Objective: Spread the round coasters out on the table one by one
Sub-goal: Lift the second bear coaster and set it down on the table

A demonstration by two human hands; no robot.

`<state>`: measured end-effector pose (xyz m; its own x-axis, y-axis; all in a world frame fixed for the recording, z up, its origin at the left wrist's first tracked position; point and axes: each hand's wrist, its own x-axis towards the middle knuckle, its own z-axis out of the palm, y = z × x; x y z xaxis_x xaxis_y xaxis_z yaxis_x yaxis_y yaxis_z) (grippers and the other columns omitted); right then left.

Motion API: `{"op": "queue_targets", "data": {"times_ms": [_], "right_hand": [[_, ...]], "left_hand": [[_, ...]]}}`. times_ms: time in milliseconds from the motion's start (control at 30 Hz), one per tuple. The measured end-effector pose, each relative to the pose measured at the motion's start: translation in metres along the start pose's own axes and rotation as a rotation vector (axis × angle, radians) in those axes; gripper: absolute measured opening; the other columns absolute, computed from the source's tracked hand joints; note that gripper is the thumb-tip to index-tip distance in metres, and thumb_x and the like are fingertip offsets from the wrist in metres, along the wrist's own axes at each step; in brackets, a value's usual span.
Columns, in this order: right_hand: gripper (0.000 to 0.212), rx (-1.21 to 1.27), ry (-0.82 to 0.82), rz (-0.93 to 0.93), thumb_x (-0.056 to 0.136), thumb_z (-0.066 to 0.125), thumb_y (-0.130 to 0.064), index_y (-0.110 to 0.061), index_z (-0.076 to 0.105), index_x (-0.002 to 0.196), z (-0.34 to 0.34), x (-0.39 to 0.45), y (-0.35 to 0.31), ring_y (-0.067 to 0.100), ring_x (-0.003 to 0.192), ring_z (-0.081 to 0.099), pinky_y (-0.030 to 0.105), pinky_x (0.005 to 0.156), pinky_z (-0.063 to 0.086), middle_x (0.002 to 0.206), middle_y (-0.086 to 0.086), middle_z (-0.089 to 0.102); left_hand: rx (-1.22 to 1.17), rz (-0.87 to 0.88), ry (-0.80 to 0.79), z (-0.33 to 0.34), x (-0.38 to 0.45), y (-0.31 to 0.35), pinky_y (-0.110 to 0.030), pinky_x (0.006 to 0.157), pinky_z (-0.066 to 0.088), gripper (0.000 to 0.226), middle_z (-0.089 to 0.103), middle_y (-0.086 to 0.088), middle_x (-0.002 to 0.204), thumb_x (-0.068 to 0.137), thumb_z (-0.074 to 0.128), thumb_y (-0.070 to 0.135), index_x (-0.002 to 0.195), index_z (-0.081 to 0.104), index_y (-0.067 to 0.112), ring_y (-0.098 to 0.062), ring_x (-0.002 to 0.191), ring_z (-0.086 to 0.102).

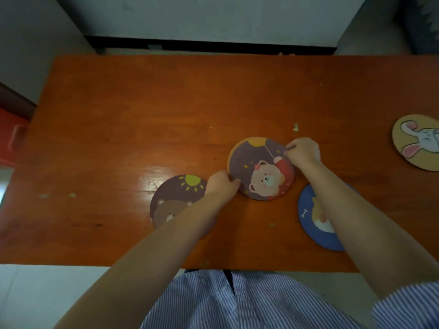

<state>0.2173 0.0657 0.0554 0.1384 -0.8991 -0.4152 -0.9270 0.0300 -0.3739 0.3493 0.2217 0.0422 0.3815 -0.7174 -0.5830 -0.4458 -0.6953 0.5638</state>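
Head cam: both hands, left hand (pixel 222 185) and right hand (pixel 303 151), are pinching the balloon-bear coaster (pixel 260 168) mid-table (pixel 142 115), with 3 other coasters lying flat nearby.

Head-worn view, down over table (pixel 118 115)

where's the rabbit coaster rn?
Head view: the rabbit coaster lies at the table's far right edge, partly out of frame, apart from the other coasters and right of the right hand.
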Motion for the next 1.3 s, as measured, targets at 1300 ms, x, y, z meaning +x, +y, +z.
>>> {"op": "queue_targets", "data": {"times_ms": [1300], "right_hand": [[0.034,-0.016,-0.338,-0.386,0.083,0.054,-0.002,-0.014,0.036,0.057,0.108,-0.094,-0.111,0.022,0.054,0.032,0.027,0.047,0.022,0.056,0.003,0.032]], "left_hand": [[-0.163,-0.212,0.62,-0.096,-0.066,-0.144,-0.026,0.063,0.036,0.014,0.071,-0.016,0.081,0.085,0.057,0.015,0.087,0.068,0.006,-0.03,0.076,0.062]]}}
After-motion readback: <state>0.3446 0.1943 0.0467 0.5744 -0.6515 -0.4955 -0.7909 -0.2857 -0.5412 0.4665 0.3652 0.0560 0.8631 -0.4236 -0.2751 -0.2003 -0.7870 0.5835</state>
